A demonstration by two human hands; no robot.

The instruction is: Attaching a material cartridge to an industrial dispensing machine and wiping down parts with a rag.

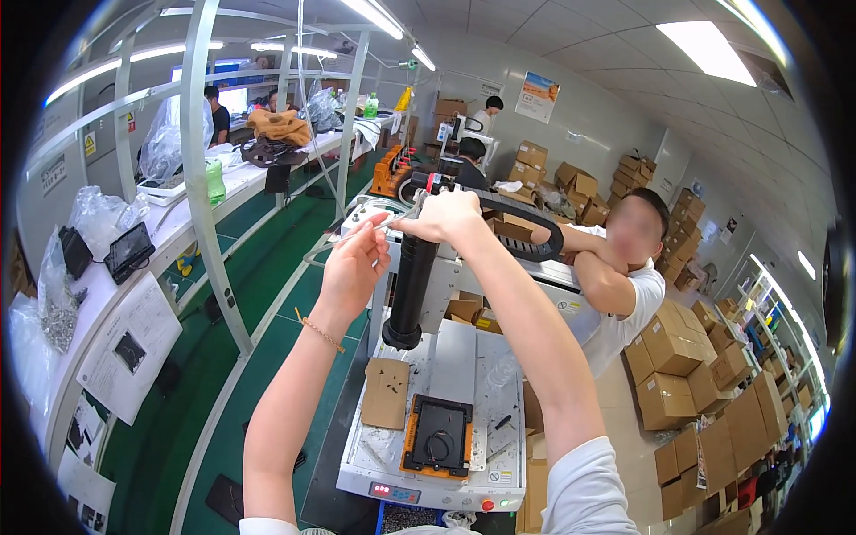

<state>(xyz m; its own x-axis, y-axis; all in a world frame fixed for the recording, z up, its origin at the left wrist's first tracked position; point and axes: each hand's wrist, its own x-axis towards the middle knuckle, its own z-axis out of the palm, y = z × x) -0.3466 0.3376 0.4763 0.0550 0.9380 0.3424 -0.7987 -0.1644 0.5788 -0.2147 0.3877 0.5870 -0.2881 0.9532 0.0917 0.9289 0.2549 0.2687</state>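
Both my arms are raised to the head of a white benchtop machine [352,477]. My left hand [355,263] pinches a thin pale tube [337,242] left of the black upright cylinder [411,285]. At the cylinder's top, my right hand [446,216] is closed with bent fingers; what it grips is hidden behind the hand. Below on the machine's bed lies an orange-and-black fixture [411,459] with a black tray-like part [441,432] in it, a dark loop of cord inside. A cardboard piece [385,394] with small dark bits lies beside it.
A black cable chain [526,209] arches right of my hand. Another person [615,290] leans on the machine's right side with folded arms. Cardboard boxes [673,357] are stacked at right. A long workbench [165,245] with metal posts [198,134] runs along the left.
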